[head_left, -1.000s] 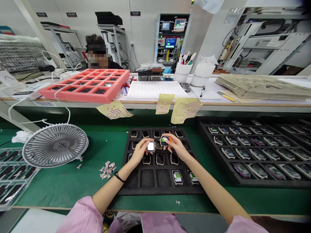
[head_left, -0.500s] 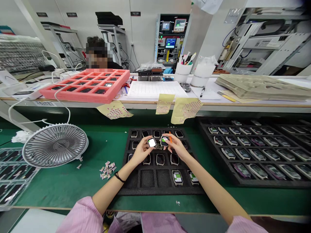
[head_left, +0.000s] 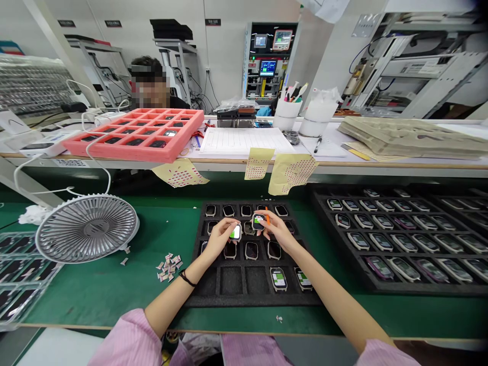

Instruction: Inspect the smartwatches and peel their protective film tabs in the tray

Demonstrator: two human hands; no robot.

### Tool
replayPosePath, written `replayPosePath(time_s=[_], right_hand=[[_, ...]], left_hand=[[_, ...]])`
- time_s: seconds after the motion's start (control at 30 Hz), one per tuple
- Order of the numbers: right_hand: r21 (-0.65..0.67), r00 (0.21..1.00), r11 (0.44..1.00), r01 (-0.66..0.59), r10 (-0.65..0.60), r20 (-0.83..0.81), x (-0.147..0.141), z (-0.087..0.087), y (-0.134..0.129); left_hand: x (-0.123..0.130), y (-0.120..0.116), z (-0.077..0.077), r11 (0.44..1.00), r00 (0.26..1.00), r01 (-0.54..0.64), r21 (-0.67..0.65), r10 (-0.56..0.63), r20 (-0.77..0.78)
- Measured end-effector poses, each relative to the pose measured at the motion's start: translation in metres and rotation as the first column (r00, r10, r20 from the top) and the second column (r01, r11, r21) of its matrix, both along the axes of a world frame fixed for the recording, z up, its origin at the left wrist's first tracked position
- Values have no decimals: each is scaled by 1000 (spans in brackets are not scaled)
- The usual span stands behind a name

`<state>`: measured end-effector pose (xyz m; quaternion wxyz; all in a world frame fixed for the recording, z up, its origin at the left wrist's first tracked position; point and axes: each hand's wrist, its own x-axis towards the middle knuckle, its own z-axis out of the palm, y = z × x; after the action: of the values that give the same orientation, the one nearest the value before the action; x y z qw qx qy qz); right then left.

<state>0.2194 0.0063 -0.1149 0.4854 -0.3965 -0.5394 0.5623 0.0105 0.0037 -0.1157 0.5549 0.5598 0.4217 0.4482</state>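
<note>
In my left hand (head_left: 220,238) is a smartwatch case (head_left: 235,232) with a lit white and green screen, gripped between fingers and thumb. My right hand (head_left: 277,229) holds a second smartwatch (head_left: 258,220), its screen also lit; an orange piece (head_left: 267,215) shows beside it among the fingers. Both hands are over a black foam tray (head_left: 232,301) with square pockets. Dark-screened watches fill its upper rows, such as one watch (head_left: 251,250) below the hands. Two watches with lit screens, one of them the near watch (head_left: 279,279), lie in the front row beside bare pockets.
A larger black tray (head_left: 343,259) of watches lies to the right. On the left stand a round fan (head_left: 87,229), a pile of small pale pieces (head_left: 169,267) and a clear tray (head_left: 26,284). The shelf ahead carries a pink foam tray (head_left: 171,152). Behind it, a person (head_left: 150,84) is visible.
The watch in my left hand has turned and shifted slightly left and down; green now shows on its screen. My right hand stays nearly still. The person behind the shelf has raised their head.
</note>
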Motion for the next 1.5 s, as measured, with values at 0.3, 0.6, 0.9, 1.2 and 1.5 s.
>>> replayPosePath(time_s=[0.3,0.6,0.9,1.2,1.5], right_hand=[[-6,1000,1000,12,-12,8,0,1,0],[-8,1000,1000,16,-16,18,-1,2,-2],[-5,1000,1000,7,-7,4,1,-7,2],[-3,1000,1000,8,-8,5,1,-7,2],[-2,1000,1000,10,-10,9,1,-8,1]], left_hand=[[2,3,-9,996,999,48,81,-48,2],[2,2,-6,999,999,-30,38,29,22],[0,3,-4,997,996,-58,-41,60,64],[1,6,-9,1000,990,15,-14,-13,143],[4,8,-21,998,991,-31,54,23,132]])
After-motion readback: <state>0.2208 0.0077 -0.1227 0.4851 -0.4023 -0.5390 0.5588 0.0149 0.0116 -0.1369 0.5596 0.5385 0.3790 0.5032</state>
